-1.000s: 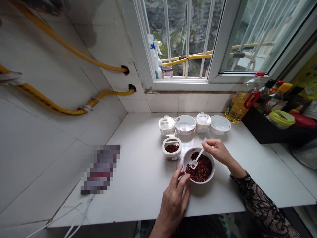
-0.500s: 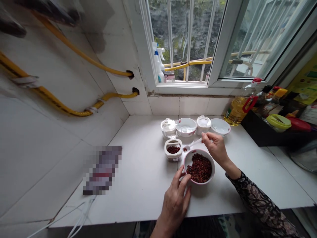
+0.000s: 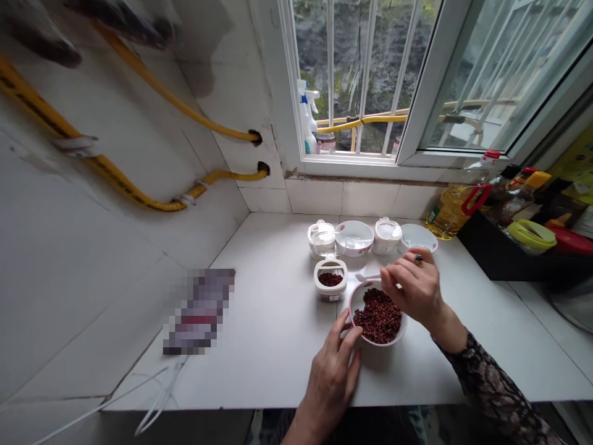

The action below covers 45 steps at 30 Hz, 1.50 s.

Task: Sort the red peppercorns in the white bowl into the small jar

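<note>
A white bowl (image 3: 353, 301) with a pink rim holds a heap of dark red Sichuan peppercorns (image 3: 378, 315). My left hand (image 3: 331, 371) steadies this bowl, its fingers against the left side and rim. Above the bowl's right edge, my right hand (image 3: 414, 285) is closed around the handle of a small white spoon (image 3: 367, 276). The spoon points left, past the far rim; its bowl end is hard to make out. Just left of the spoon stands a white seasoning jar (image 3: 330, 290) with its clear lid raised and more peppercorns inside.
Along the back are a lidded jar (image 3: 319, 238), a white bowl (image 3: 354, 240), another jar (image 3: 387, 238) and a second bowl (image 3: 419, 238). An oil bottle (image 3: 449, 210) and a black condiment rack (image 3: 482, 247) stand right. A blurred-out object (image 3: 199, 312) with a white cable lies left.
My right hand has turned and come lower and nearer, now covering part of the bowl's right side. The spoon has lifted and levelled. My left hand stays on the bowl; the view has shifted slightly.
</note>
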Tool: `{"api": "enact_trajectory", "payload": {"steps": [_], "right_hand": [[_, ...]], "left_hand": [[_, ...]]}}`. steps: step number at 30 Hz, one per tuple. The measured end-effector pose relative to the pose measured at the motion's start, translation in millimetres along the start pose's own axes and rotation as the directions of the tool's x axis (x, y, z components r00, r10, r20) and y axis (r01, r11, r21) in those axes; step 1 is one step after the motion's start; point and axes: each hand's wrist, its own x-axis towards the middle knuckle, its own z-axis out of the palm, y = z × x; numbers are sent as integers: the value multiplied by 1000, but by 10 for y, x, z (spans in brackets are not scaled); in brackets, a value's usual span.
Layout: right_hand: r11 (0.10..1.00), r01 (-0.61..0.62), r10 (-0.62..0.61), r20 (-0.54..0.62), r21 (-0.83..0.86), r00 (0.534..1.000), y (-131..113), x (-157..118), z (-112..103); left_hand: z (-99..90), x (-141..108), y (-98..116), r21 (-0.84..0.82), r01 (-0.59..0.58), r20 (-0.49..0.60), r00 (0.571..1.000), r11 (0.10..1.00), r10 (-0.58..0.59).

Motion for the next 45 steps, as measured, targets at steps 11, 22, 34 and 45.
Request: {"api": "enact_trajectory", "payload": {"steps": [11, 22, 34, 45], "right_hand": [[994, 69, -43, 265, -89, 963, -145, -507, -142], [994, 39, -22, 164, -101, 986, -72, -430, -47], [994, -109, 103, 175, 24, 979, 51, -511, -29], [954, -240, 213, 154, 181, 965, 40, -573, -24]], "left_hand": [[-23, 18, 12, -8, 17, 8, 1000, 1000, -17], [-10, -3, 5, 5, 21, 9, 1000, 1000, -21], [-33, 11, 14, -7, 35, 26, 999, 999, -35], [-18, 10, 12, -7, 27, 14, 1000, 1000, -27]]}}
